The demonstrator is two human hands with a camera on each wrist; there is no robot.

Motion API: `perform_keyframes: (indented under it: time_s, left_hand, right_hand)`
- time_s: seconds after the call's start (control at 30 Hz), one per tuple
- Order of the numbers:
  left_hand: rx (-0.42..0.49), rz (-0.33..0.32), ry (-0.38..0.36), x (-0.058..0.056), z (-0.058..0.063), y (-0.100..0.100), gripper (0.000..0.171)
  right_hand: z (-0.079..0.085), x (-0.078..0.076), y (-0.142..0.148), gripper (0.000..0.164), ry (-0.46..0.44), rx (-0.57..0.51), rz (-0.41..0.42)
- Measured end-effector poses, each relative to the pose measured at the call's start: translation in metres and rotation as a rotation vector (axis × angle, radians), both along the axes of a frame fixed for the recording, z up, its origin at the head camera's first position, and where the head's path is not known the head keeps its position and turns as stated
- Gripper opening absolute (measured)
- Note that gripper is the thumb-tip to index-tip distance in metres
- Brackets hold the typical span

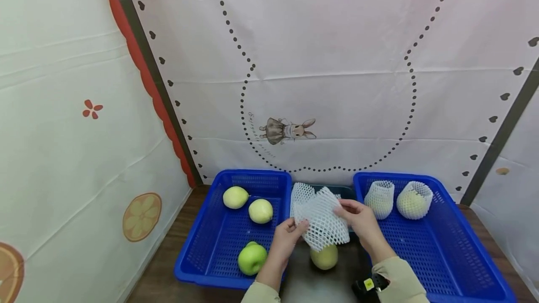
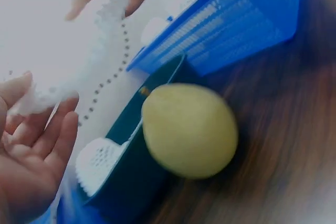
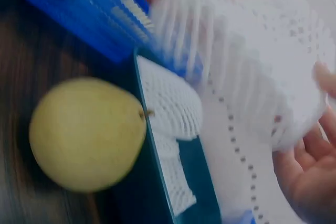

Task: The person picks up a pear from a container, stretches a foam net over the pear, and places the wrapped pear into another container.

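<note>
Both hands hold a white foam fruit net (image 1: 324, 223) up over the table, spread flat between them. My left hand (image 1: 286, 240) pinches its left edge between thumb and fingers. The right hand (image 1: 362, 223) grips the opposite edge near the top. Below the net a yellow-green pear (image 1: 324, 260) rests on the dark wooden table, its upper part covered by the net in the head view. The left wrist view shows the whole pear (image 2: 191, 129), stem toward a dark green box (image 2: 139, 169). More foam nets (image 3: 168, 100) lie in that box.
On the left, a blue basket (image 1: 221, 247) holds two pale yellow fruits (image 1: 260, 211) and a green apple (image 1: 252, 258). Another blue basket (image 1: 455, 247) on the right contains two fruits in foam nets (image 1: 414, 201). A printed cloth (image 1: 337, 106) hangs behind the table.
</note>
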State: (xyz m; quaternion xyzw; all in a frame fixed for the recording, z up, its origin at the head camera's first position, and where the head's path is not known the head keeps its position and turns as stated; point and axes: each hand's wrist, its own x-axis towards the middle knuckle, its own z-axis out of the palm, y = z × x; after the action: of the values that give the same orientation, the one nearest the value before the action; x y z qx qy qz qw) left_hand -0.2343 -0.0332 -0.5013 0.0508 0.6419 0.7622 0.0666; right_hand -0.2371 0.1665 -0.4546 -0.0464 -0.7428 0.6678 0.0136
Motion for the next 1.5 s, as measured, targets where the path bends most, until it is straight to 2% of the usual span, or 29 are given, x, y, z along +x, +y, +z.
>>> perform_keyframes:
  time_s: [0.1,0.17,0.27,0.37,0.43,0.53,0.63,0.77,0.93,1.13,1.23,1.33,1.43,1.5]
  left_hand:
    - [0.238,-0.07,-0.017,0.001,0.0,0.011,0.063]
    - [0.367,-0.099,-0.018,0.0,0.0,0.017,0.071]
    - [0.459,-0.078,-0.014,-0.003,-0.001,0.022,0.072]
    - [0.526,-0.013,-0.033,-0.006,-0.005,0.017,0.064]
    - [0.595,0.034,-0.074,-0.008,-0.007,0.011,0.057]
    - [0.675,0.056,-0.135,-0.01,-0.01,0.0,0.057]
    - [0.72,0.032,-0.186,-0.012,-0.01,-0.006,0.067]
    - [0.788,0.031,-0.22,-0.015,-0.009,-0.009,0.074]
    - [0.821,-0.001,-0.205,-0.015,-0.009,-0.009,0.075]
    - [0.848,-0.055,-0.162,-0.011,-0.007,-0.011,0.076]
    - [0.865,-0.078,-0.161,-0.009,-0.005,-0.013,0.074]
    - [0.846,-0.099,-0.156,-0.008,-0.004,-0.013,0.07]
    - [0.811,-0.099,-0.155,-0.009,-0.006,-0.011,0.065]
    - [0.789,-0.091,-0.139,-0.011,-0.009,-0.01,0.062]
  right_hand:
    - [0.001,0.002,-0.015,0.041,0.051,-0.021,0.088]
    - [0.002,0.002,-0.023,0.038,0.092,-0.04,0.14]
    - [0.002,0.002,-0.03,0.032,0.139,-0.071,0.167]
    - [-0.002,0.004,-0.032,0.028,0.154,-0.082,0.102]
    - [-0.008,0.005,-0.033,0.029,0.142,-0.086,0.036]
    - [-0.025,0.008,-0.034,0.028,0.099,-0.068,-0.058]
    - [-0.047,0.013,-0.038,0.03,0.059,-0.042,-0.109]
    - [-0.073,0.019,-0.041,0.038,0.035,-0.006,-0.102]
    - [-0.097,0.022,-0.039,0.041,0.016,0.06,-0.078]
    - [-0.113,0.026,-0.034,0.057,-0.017,0.147,0.009]
    - [-0.115,0.03,-0.032,0.073,-0.03,0.172,0.073]
    - [-0.12,0.031,-0.03,0.091,-0.025,0.199,0.129]
    - [-0.13,0.03,-0.029,0.096,0.038,0.228,0.131]
    - [-0.133,0.031,-0.029,0.091,0.125,0.239,0.112]
